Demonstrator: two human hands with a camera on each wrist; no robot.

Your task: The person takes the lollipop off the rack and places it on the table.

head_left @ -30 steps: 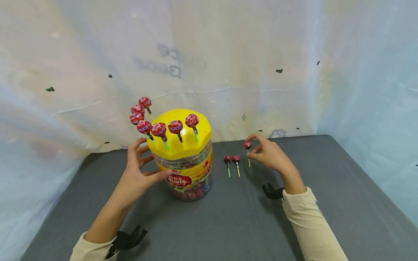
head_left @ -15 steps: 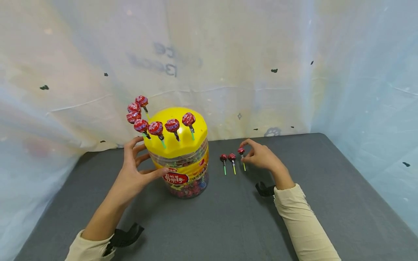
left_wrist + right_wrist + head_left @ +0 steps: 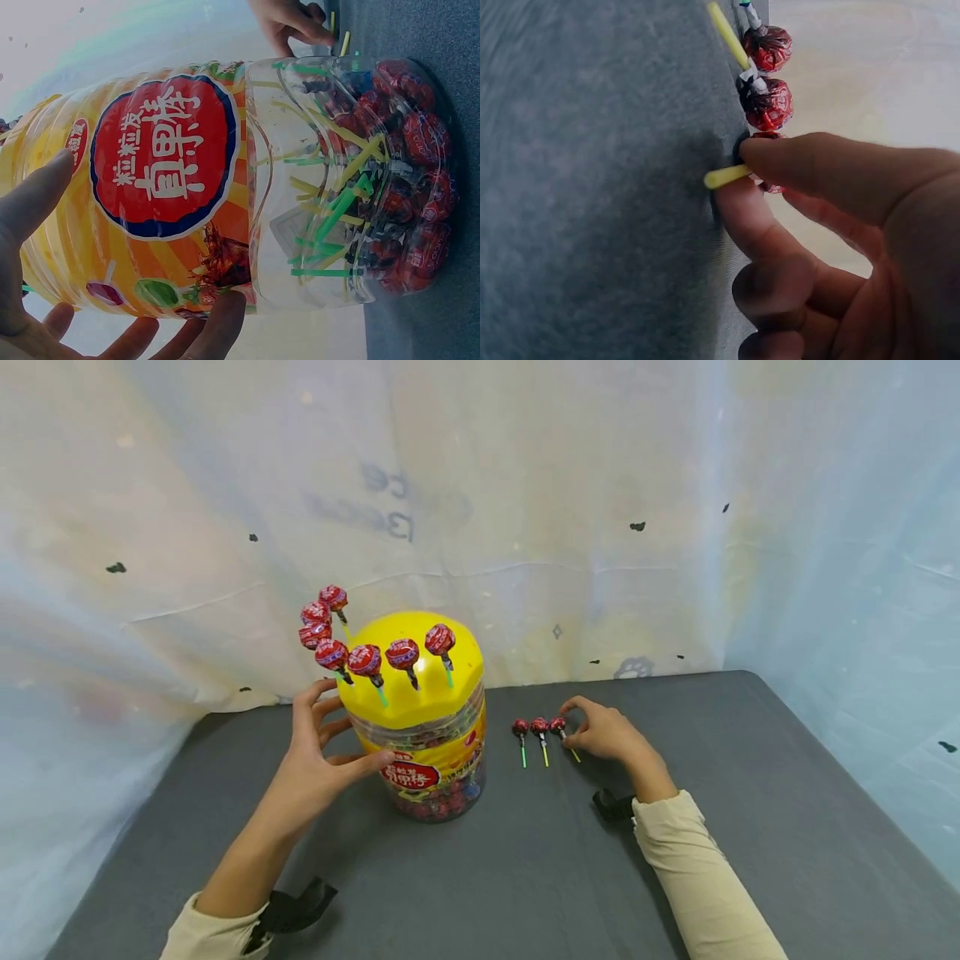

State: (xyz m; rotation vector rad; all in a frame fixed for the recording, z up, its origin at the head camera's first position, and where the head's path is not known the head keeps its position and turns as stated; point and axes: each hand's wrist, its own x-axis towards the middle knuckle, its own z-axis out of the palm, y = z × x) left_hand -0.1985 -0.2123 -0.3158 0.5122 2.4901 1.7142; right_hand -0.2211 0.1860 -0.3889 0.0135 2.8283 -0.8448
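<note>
A large clear plastic jar [image 3: 420,768] with a yellow lid [image 3: 405,693] stands on the table at left of centre. My left hand [image 3: 318,760] grips its left side, thumb across the label and fingers round the back. In the left wrist view, wrapped lollipops [image 3: 427,195] fill the jar's bottom. Several red lollipops [image 3: 365,660] stand up along the lid's edge. To the right of the jar, my right hand [image 3: 607,732] pinches a yellow-stick lollipop [image 3: 727,177] between thumb and finger, low at the tabletop. Its head is partly hidden behind the thumb in the right wrist view.
Two lollipops lie side by side left of the pinched one: a green-stick lollipop [image 3: 522,743] and a yellow-stick lollipop [image 3: 542,742]. The grey table [image 3: 480,885] ends at a pale hanging sheet [image 3: 525,485]. Black straps [image 3: 296,910] hang from both wrists.
My right hand has brought its lollipop leftward and down, beside the two on the table, and the stick now slants. My left hand has stayed on the jar.
</note>
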